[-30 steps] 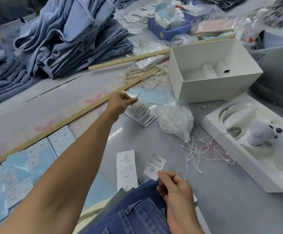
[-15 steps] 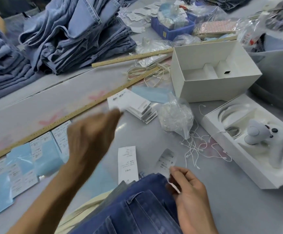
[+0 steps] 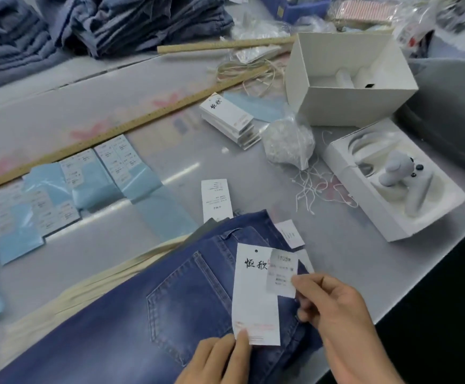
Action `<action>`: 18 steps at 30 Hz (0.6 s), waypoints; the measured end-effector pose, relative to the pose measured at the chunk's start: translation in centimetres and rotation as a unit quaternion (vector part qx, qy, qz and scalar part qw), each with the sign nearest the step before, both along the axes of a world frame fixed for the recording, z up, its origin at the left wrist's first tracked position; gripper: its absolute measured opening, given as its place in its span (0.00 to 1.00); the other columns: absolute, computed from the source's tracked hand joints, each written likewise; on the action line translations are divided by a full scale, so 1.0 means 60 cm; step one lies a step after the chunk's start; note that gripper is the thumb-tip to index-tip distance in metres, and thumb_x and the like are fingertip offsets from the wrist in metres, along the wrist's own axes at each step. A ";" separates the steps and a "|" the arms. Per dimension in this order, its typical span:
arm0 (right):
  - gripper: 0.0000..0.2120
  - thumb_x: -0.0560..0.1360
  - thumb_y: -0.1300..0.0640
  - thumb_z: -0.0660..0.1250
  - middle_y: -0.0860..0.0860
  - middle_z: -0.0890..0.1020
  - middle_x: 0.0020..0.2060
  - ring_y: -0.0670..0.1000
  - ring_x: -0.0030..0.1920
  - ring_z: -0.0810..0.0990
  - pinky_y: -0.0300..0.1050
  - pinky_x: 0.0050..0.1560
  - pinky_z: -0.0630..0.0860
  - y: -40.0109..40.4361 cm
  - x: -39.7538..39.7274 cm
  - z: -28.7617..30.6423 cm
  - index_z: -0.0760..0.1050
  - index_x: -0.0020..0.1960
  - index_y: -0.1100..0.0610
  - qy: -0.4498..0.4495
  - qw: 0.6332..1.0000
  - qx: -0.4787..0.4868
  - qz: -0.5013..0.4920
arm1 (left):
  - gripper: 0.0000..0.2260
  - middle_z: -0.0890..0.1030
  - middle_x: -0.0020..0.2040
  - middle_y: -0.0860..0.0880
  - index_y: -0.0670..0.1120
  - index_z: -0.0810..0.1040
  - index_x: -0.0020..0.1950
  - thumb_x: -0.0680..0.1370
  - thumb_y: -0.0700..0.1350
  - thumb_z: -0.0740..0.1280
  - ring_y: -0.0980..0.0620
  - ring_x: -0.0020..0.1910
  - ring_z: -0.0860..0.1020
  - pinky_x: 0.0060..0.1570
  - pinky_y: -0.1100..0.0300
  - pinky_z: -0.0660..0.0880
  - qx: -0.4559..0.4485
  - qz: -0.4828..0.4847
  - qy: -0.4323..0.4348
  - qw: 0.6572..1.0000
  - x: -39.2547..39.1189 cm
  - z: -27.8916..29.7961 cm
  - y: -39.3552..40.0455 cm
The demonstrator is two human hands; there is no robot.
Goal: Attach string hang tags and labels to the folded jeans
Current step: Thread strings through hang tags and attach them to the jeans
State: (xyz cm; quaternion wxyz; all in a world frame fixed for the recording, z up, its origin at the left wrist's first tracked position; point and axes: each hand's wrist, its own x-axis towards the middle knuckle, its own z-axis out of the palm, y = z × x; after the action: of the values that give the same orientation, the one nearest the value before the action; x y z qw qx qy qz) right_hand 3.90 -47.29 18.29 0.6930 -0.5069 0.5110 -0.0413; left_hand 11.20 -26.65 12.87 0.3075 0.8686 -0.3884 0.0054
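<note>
Dark blue folded jeans (image 3: 153,309) lie at the table's near edge, back pocket up. My left hand (image 3: 220,358) pinches the lower corner of a white hang tag (image 3: 253,297) with black characters and a punched hole, held over the jeans. My right hand (image 3: 339,325) pinches a small printed label (image 3: 282,273) that overlaps the tag's upper right side. A stack of the same hang tags (image 3: 230,119) sits farther back. Loose white strings (image 3: 317,189) lie beside a clear bag of strings (image 3: 288,144).
Blue sheets of stickers (image 3: 81,184) lie at the left beside a long wooden ruler (image 3: 120,128). Two loose labels (image 3: 216,199) rest by the jeans. An open white box (image 3: 347,79) and a tray with a grey device (image 3: 394,178) stand at the right. Stacked jeans (image 3: 131,20) fill the back.
My left hand has come back from the tag stack with a hang tag and now holds it over the jeans. My right hand has brought the small label against that tag.
</note>
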 end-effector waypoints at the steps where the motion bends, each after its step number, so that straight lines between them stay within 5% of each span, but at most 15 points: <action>1: 0.12 0.73 0.62 0.75 0.54 0.74 0.24 0.49 0.25 0.69 0.42 0.26 0.68 0.014 -0.004 0.002 0.82 0.30 0.55 0.026 0.999 0.008 0.020 | 0.15 0.77 0.52 0.53 0.46 0.78 0.62 0.85 0.51 0.55 0.52 0.40 0.76 0.42 0.64 0.77 0.005 0.000 -0.031 1.000 -0.015 0.004 -0.001; 7: 0.09 0.75 0.61 0.75 0.44 0.79 0.24 0.41 0.20 0.74 0.33 0.21 0.66 0.046 0.000 0.015 0.83 0.36 0.59 0.078 0.995 -0.014 0.062 | 0.11 0.86 0.41 0.51 0.44 0.89 0.46 0.78 0.46 0.66 0.52 0.32 0.82 0.30 0.65 0.77 0.036 0.057 -0.003 0.998 -0.049 0.054 -0.014; 11: 0.07 0.74 0.61 0.75 0.50 0.87 0.43 0.44 0.34 0.85 0.35 0.28 0.77 0.057 0.012 0.009 0.82 0.38 0.56 0.125 0.984 -0.066 0.108 | 0.10 0.86 0.41 0.50 0.44 0.88 0.46 0.79 0.45 0.68 0.51 0.32 0.81 0.26 0.62 0.77 0.028 0.095 -0.020 0.995 -0.062 0.058 -0.021; 14: 0.07 0.75 0.57 0.75 0.46 0.86 0.47 0.47 0.42 0.86 0.41 0.36 0.84 0.058 0.009 -0.005 0.79 0.39 0.53 0.165 0.957 -0.147 0.189 | 0.06 0.85 0.40 0.50 0.43 0.88 0.45 0.77 0.44 0.73 0.50 0.31 0.80 0.25 0.60 0.77 0.010 0.094 -0.079 0.992 -0.072 0.046 -0.021; 18: 0.08 0.75 0.51 0.74 0.43 0.82 0.41 0.42 0.42 0.82 0.32 0.33 0.75 0.049 0.005 -0.019 0.75 0.41 0.49 0.177 0.896 -0.284 0.293 | 0.10 0.81 0.36 0.51 0.46 0.87 0.43 0.78 0.47 0.69 0.49 0.29 0.74 0.22 0.57 0.72 0.007 0.074 -0.108 0.991 -0.072 0.038 -0.021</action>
State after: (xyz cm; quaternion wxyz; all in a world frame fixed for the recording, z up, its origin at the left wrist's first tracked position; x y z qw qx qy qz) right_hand 4.22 -44.36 17.16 0.3988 -0.8077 0.4201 0.1101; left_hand 6.85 -27.90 15.14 0.2565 0.8914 -0.3543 0.1186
